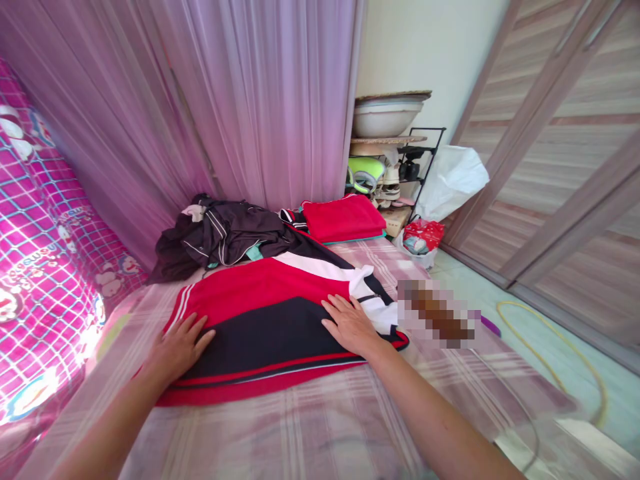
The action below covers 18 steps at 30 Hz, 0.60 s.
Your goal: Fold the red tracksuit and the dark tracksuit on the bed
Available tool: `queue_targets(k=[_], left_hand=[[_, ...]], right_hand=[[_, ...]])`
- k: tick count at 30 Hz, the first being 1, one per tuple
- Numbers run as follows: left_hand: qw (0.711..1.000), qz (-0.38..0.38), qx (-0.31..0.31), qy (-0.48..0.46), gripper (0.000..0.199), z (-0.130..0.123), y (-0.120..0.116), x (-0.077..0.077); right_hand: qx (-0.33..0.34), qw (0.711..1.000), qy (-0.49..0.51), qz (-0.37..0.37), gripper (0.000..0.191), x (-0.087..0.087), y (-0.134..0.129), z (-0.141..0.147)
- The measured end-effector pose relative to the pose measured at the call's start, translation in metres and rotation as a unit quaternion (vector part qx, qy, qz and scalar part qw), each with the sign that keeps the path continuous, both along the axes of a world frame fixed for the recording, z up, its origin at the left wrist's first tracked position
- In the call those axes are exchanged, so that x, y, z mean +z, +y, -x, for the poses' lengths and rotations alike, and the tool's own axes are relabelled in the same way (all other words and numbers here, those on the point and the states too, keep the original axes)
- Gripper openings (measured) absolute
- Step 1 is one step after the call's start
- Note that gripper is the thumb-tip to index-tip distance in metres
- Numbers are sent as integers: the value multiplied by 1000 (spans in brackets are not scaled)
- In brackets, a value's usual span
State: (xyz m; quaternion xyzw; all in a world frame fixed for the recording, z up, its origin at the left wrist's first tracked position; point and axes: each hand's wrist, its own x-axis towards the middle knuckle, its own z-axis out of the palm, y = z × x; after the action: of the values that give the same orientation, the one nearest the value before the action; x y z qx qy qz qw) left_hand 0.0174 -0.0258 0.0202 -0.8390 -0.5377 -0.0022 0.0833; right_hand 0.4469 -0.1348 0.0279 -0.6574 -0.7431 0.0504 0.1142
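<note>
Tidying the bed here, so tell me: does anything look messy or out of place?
Yes. A dark garment lies crumpled in a heap by the curtain, unlike the folded red pile beside it. Both hands rest flat on the red-and-black garment.

There is only the one view, worn on the person's head, looking forward and down along both arms onto the bed (320, 427) from close by. It faces the curtain (250, 100) behind the bed, with the wardrobe doors (565, 153) at its right edge.
</note>
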Motion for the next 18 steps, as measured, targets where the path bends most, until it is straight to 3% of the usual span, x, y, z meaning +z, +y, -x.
queue_targets(k=[5, 9, 13, 18], left_hand=[[998, -6, 58, 12, 46, -38, 9, 28], [998, -10, 55, -8, 54, -63, 21, 25], [995, 37, 93, -7, 60, -73, 21, 8], [993, 60, 104, -19, 62, -71, 21, 3]], right_hand=[[15, 999, 18, -33, 55, 26, 7, 25], [102, 992, 50, -49, 56, 46, 22, 65], [149, 988, 49, -4, 56, 33, 39, 82], [76, 994, 32, 65, 58, 8, 44, 59]])
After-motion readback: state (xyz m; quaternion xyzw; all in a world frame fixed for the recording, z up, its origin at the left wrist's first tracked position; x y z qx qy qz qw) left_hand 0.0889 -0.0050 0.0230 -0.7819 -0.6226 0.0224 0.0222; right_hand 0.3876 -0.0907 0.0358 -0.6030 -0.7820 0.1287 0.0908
